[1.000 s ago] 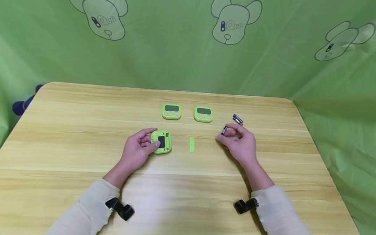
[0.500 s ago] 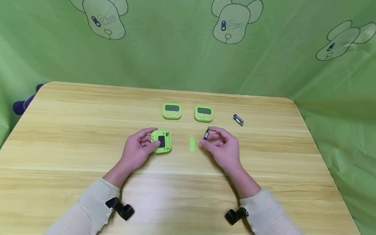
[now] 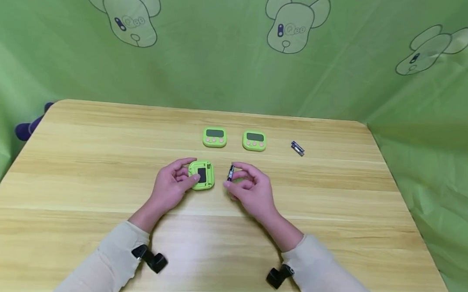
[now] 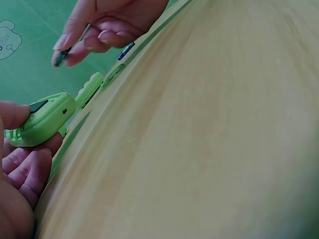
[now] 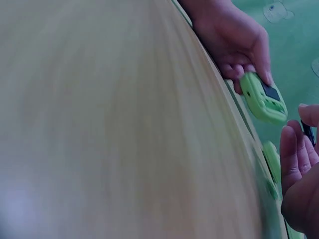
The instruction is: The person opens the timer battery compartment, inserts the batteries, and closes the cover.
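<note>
My left hand point(image 3: 171, 184) grips a green digital timer point(image 3: 207, 183), its back turned up with a black patch and an uncovered battery slot along the right side. The thumb presses on the back while the fingers lie beneath the case, as the left wrist view shows. Just right of the timer, apart from it, my right hand point(image 3: 253, 190) pinches a small dark battery point(image 3: 230, 173) between thumb and fingertip. In the right wrist view the battery point(image 5: 307, 132) sits at the edge of the picture. The loose green battery cover is hidden behind the right hand in the head view.
Two more green timers, a left one point(image 3: 214, 137) and a right one point(image 3: 254, 141), lie screen up farther back. Spare batteries point(image 3: 297, 148) lie side by side to their right. A green printed curtain point(image 3: 221, 75) hangs behind the wooden table point(image 3: 100, 157).
My right hand has carried the battery left, from near the spare batteries to beside the held timer, and now covers the loose battery cover. My left hand and its timer stay nearly still.
</note>
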The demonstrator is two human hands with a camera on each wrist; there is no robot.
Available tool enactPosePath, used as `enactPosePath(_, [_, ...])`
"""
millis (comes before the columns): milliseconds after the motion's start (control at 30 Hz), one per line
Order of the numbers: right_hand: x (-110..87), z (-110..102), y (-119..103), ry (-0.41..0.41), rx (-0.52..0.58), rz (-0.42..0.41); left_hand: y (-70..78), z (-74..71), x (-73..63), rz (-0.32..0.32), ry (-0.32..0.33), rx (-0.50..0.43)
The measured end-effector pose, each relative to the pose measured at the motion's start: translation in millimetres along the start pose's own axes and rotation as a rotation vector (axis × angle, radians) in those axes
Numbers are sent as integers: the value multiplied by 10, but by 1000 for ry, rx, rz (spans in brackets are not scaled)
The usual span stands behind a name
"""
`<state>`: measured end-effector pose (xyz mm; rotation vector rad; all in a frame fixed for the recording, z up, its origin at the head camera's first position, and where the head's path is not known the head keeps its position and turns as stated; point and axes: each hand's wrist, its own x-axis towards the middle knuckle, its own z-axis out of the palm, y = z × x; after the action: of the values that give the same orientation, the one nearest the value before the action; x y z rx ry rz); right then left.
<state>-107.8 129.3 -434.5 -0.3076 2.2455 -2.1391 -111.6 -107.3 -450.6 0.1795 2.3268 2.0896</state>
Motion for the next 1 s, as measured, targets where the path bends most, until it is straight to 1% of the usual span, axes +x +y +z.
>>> enactPosePath(167, [22, 112, 38, -58, 29, -58, 1, 2, -5, -4, -5, 7])
enactPosePath(300, [48, 166, 33, -93, 7, -79, -3, -3, 0, -3, -9, 13])
enactPosePath(533, [45, 257, -158, -129, -59, -95, 0, -12, 8, 4, -12, 26])
enactPosePath(633, [61, 266, -81, -130, -80, -111, 5, -12, 13, 4, -12, 22])
enactPosePath(767, [94, 265, 96, -133, -124, -165, 2, -14, 21, -1, -10, 14])
enactPosePath(900, [98, 267, 172, -131, -170, -225, -1, -20, 23, -2, -10, -5])
enactPosePath(1000, [93, 271, 198, -127, -195, -250, -5, -25, 23, -2, -9, -22])
